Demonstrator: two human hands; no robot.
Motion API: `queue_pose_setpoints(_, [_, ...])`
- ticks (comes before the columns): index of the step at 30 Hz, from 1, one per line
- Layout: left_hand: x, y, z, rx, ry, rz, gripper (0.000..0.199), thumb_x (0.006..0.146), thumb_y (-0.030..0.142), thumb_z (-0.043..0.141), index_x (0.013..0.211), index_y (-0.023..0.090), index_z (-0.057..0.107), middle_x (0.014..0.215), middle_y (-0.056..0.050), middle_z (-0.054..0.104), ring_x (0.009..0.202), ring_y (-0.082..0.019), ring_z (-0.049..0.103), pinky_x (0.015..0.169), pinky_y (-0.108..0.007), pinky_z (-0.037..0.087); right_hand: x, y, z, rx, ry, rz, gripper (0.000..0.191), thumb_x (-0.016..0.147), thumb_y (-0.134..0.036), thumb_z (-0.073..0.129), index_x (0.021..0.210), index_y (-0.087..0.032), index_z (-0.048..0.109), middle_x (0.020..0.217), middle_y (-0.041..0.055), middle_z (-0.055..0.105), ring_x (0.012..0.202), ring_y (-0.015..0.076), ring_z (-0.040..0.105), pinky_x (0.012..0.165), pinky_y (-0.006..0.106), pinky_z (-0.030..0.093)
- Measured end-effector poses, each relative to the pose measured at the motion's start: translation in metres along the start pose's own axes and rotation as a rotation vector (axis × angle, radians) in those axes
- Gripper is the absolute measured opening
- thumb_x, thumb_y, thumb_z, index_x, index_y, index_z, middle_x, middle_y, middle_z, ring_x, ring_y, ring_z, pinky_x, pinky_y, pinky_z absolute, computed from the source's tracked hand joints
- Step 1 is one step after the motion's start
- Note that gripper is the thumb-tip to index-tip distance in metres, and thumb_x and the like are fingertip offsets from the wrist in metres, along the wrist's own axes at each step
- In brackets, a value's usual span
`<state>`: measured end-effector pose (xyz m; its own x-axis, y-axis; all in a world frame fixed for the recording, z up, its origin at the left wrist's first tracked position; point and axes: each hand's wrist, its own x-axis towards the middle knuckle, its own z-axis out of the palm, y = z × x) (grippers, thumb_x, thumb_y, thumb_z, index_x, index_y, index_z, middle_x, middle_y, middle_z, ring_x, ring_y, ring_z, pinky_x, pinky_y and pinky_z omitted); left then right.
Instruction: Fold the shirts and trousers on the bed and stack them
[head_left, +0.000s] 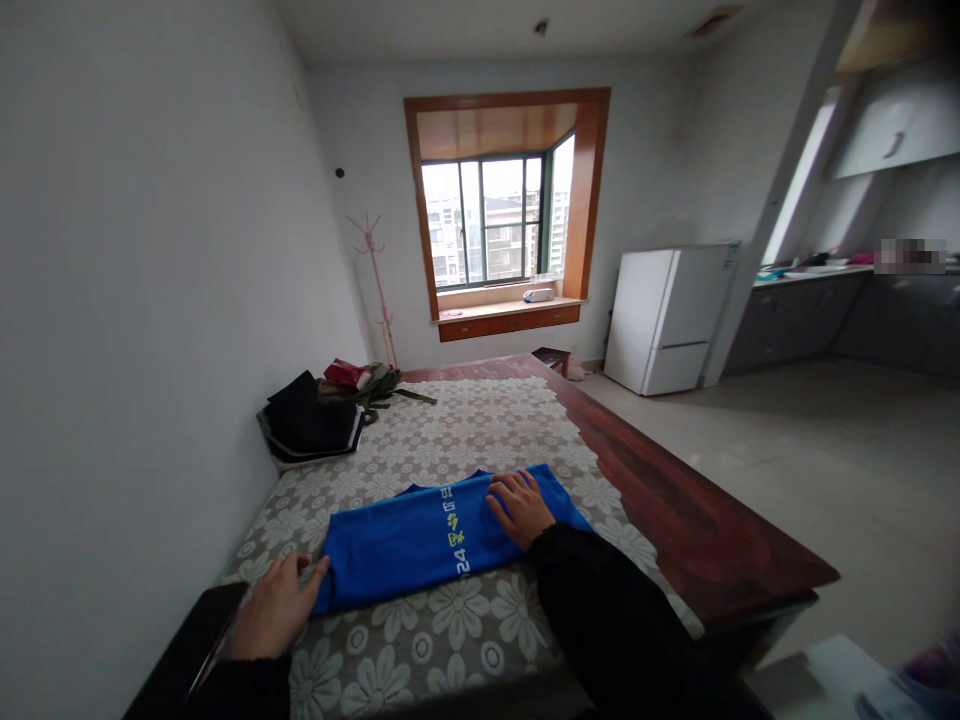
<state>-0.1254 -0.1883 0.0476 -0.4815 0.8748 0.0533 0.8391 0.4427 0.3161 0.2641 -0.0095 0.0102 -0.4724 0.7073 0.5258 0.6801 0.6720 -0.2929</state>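
A folded blue garment [397,545], which looks like a shirt, lies lengthwise on the flower-patterned tablecloth [457,615]. White and yellow-green characters run across its middle, with "24" near the front edge. My right hand [520,508] rests on top of the cloth, right of the print, its fingers stretched out. At the garment's left end is my left hand [279,605], fingers slightly apart, with the fingertips touching the blue edge. Small bits of fabric stick up along the far fold. The underside of the garment is hidden.
A black item [311,420] and a bag with a red pouch [346,374] sit at the table's far left, by the wall. Dark reddish wood [675,490] borders the cloth on the right. Beyond stand a pink coat rack [379,275] and a white fridge [637,315].
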Motion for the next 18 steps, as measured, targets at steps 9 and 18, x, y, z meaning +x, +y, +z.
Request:
queue_pose_setpoints(9, [-0.034, -0.013, 0.014, -0.228, -0.075, 0.038, 0.033, 0.086, 0.051, 0.048, 0.088, 0.024, 0.066, 0.098, -0.008, 0.077, 0.098, -0.027, 0.072, 0.091, -0.039, 0.05, 0.016, -0.047, -0.006, 0.066, -0.177, -0.116, 0.018, 0.095, -0.026, 0.056, 0.106, -0.022, 0.069, 0.108, 0.0076, 0.073, 0.106, 0.0254, 0.064, 0.097, 0.041, 0.043])
queue_pose_setpoints(18, [-0.04, 0.002, 0.016, -0.622, -0.295, -0.197, 0.024, 0.089, 0.048, 0.045, 0.091, 0.024, 0.051, 0.065, 0.001, 0.068, 0.041, -0.017, 0.061, 0.036, -0.024, 0.033, 0.113, -0.203, 0.064, 0.112, -0.545, -0.15, 0.035, 0.093, -0.033, 0.054, 0.125, -0.021, 0.064, 0.115, 0.01, 0.075, 0.107, 0.0264, 0.07, 0.085, 0.035, 0.053])
